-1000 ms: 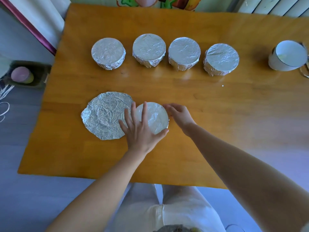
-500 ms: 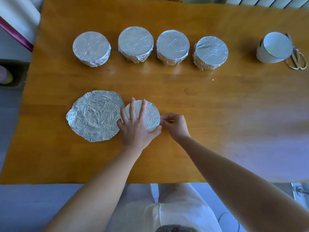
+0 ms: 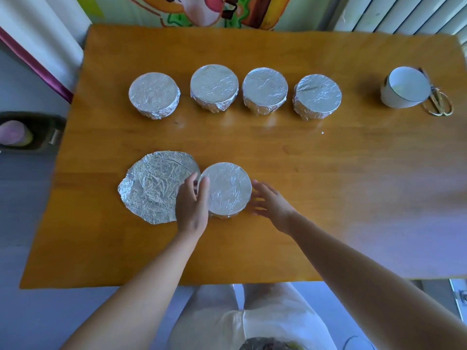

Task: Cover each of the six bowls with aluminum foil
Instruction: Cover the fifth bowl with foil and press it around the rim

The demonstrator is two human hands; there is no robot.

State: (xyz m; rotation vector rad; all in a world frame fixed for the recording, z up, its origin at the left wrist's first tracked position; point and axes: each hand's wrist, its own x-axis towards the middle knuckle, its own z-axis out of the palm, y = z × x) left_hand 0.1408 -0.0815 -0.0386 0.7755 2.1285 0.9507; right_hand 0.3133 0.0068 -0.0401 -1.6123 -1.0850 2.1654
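Since the earlier frame the left hand (image 3: 192,205) has slid off the top of the near bowl (image 3: 227,190) to its left edge, and the right hand (image 3: 270,205) has let go of the foil it was pinching at the right side. The left hand now lies against the bowl's left rim with fairly straight fingers, one digit resting on the foil top, clasping nothing. The right hand is released, fingers spread just right of the bowl; whether it touches cannot be told. This foil-covered bowl stands near the front of the wooden table (image 3: 328,185). A loose crumpled foil sheet (image 3: 154,185) lies flat just left of it, partly under the left hand. Four foil-covered bowls form a far row: first (image 3: 154,95), second (image 3: 214,87), third (image 3: 264,90), fourth (image 3: 318,96). Far right stands an uncovered white bowl (image 3: 404,89), with gold-handled scissors (image 3: 439,104) just beside it.
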